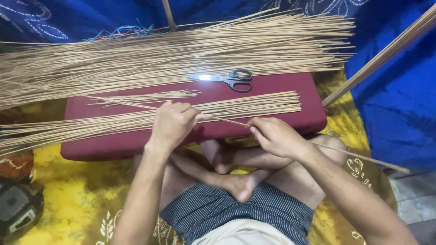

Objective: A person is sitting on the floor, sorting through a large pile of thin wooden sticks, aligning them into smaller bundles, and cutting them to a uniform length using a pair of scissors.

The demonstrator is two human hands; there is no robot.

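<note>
A single thin stick (227, 120) is pinched at both ends between the left hand (172, 124) and the right hand (274, 136), above the red cushion (272, 84); it seems to be picked out for sorting, which calls for a steady grip.

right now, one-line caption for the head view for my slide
Seated cross-legged, a person's left hand and right hand hold one thin stick over a maroon cushion near scissors.
</note>
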